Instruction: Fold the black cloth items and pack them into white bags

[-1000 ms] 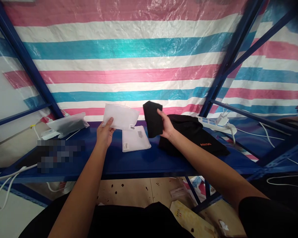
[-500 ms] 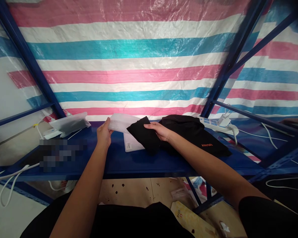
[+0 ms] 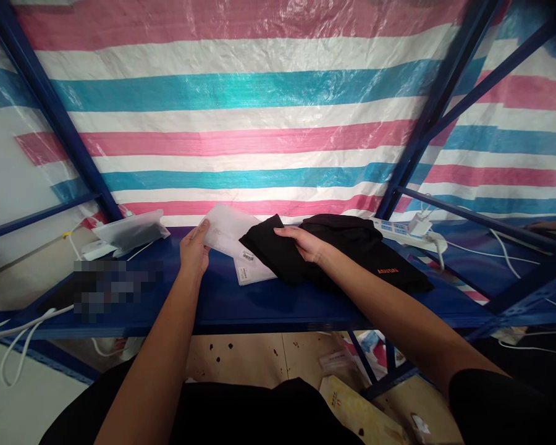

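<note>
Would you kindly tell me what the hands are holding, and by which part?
The left hand holds the white packet by its left end; the right hand holds the black cloth by its right edge.

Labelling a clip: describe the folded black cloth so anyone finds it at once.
On the blue shelf, in front of the striped sheet, find the large black garment with orange lettering. At its left, the right hand grips the folded black cloth, overlapping a white packet. It is smaller than the garment and shows no lettering.
</note>
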Tool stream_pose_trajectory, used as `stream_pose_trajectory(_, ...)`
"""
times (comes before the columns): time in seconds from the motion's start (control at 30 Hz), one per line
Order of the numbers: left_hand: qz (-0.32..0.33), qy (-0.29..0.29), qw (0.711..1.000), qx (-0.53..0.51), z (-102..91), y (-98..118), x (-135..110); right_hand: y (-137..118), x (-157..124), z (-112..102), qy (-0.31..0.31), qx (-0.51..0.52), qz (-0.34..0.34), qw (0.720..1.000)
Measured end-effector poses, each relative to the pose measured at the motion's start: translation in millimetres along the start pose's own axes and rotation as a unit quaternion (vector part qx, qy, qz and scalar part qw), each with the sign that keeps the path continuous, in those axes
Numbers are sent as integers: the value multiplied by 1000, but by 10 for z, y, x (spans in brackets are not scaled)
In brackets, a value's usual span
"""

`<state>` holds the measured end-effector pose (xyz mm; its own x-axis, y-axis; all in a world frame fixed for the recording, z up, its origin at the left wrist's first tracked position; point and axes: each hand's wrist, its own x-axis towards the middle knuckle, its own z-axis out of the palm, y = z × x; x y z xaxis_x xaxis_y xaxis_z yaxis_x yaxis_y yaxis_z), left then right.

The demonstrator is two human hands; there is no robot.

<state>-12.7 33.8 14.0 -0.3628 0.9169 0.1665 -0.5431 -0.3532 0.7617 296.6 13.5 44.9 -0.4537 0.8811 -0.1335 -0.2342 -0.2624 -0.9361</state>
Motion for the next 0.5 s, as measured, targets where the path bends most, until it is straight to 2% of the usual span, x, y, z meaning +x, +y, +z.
stream_pose_trajectory(0.1,-4,10,1000,-21,-7,13,29,13,17,-25,1,-3,1,1000)
stream_pose_trajectory(0.17,-23,-9,999,-28,-4,17,32,8,10,-15,-1,10,0,1000)
stream_pose_trajectory(0.27,-82,-98,992,11,7,-4,-20,-24,-18,22,-8,15,-27,1000)
stream_pose_trajectory(0.37,-136,-209,965,87,25,-48,-119,-56,-35,41,-16,12,-40,999)
stream_pose_trajectory(0.43,-143,-244,950,132,37,-71,-172,-67,-33,35,-16,14,-33,999)
stream_pose_trajectory(0.5,-133,-244,948,157,47,-79,-196,-69,-24,21,-13,14,-27,999)
